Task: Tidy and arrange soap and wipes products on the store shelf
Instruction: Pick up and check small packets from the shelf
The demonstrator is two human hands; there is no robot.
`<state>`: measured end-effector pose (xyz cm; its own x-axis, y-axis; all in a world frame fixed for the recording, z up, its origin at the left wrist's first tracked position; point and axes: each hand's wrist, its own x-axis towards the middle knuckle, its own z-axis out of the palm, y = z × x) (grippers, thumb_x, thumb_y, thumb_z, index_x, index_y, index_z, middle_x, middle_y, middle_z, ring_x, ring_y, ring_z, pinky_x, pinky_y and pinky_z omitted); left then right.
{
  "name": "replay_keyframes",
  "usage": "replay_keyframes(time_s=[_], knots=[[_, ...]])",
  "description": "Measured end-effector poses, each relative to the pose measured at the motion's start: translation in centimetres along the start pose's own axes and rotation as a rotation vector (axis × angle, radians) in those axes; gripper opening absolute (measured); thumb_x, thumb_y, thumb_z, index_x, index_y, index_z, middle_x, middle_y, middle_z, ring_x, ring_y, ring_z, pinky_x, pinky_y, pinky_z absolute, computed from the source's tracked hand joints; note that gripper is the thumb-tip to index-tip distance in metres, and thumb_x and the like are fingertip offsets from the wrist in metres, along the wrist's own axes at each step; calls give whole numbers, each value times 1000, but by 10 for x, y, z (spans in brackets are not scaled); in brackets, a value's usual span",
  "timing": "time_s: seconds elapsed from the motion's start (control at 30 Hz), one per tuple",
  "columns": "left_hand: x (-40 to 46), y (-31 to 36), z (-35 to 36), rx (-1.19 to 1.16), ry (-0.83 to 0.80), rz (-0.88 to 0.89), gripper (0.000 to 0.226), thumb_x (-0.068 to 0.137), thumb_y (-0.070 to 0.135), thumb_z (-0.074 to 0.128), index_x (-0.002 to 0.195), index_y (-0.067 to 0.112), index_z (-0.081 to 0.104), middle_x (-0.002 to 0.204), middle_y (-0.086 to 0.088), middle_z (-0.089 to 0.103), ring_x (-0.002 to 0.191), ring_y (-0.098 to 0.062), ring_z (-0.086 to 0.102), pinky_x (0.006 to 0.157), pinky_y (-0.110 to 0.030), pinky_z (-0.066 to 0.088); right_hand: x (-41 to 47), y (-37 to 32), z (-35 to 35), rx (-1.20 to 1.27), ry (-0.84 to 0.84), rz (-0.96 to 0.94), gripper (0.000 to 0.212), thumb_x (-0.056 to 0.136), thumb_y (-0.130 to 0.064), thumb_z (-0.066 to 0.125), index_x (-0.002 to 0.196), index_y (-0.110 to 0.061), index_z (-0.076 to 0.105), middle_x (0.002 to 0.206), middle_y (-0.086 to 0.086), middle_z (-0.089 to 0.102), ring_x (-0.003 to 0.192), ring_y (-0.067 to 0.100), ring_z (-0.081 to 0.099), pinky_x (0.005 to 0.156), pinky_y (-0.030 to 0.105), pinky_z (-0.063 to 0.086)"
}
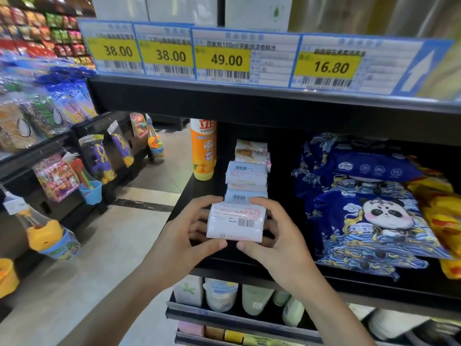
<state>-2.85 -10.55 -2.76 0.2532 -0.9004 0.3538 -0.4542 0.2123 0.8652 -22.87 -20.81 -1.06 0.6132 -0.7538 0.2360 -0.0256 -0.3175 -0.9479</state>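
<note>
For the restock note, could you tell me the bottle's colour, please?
Orange, yellow toward the base: the bottle, head view.

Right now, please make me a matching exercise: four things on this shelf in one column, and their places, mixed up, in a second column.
Things:
1. soap bar
2. orange bottle
3. panda wipes pack
4. 16.80 price tag

Places:
A. on the shelf edge above
B. held in both hands
C. right of the soap stack
D. at the shelf's left end

Pairs: 1-B, 2-D, 3-C, 4-A

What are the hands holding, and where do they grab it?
A white soap pack. The left hand grips its left end, the right hand its right end.
</note>
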Motion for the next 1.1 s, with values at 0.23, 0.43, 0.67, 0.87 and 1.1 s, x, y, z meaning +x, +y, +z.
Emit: replay_keyframes(time_s=[0.23,0.43,0.67,0.87,1.1], knots=[[-2,1,-3,-6,-43,4,80,80,38,82,147,49,41,133,17,67,117,-14,68,88,-16,54,-1,-1,-3,2,-36,40,73,76,-7,88,131,-45,58,125,-16,69,116,10,66,94,33,58],[-2,1,-5,34,-56,12,98,78,19,83,153,54,31,143,22,58,129,-12,60,95,-27,58,0,-8,0,-33,-44,60,66,72,-30,89,127,-50,59,125,-17,70,108,11,68,85,22,55],[-1,1,-6,19,-22,140,73,87,8,81,140,48,53,145,14,56,137,-14,55,96,-18,54,0,-17,5,-7,-39,89,55,67,-47,86,118,-49,67,115,-12,74,98,11,70,81,20,54],[1,6,-8,-58,-44,116,53,86,29,74,136,40,60,139,11,61,134,-18,56,98,-21,53,-2,-14,5,40,-31,94,57,72,-47,85,126,-40,66,121,-12,72,109,15,68,93,33,58],[4,11,-6,-121,-64,16,47,91,22,76,135,35,61,129,4,70,125,-21,65,97,-27,56,-7,-13,-1,43,-76,-2,65,84,-24,84,139,-39,55,142,-12,58,130,7,56,101,21,50]])
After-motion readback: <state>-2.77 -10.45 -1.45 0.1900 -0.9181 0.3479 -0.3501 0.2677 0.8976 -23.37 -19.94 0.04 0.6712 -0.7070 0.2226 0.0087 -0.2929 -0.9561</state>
